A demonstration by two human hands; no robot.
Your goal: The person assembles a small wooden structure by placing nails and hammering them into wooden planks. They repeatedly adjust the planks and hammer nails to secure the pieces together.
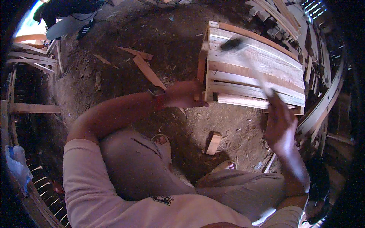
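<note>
A slatted wooden crate (258,78) stands on the dirt floor ahead and to the right, its row of pale and reddish planks facing up. My left hand (186,94), with a red-banded watch on its wrist, is closed on the crate's near left corner; some of its fingers are hidden by the wood. In my right hand (280,123) is a hammer (255,67), gripped by the handle. Its dark head is smeared by motion and hangs over the slats toward the crate's left end. A thin nail (216,72) sticks up from a plank near that end.
Between my feet lies a short wood block (213,143). Loose wood strips (148,71) are scattered left of the crate. Long boards (279,17) are stacked behind it, and curved slats (323,102) lean at the right. A plastic bag (18,167) hangs at the far left.
</note>
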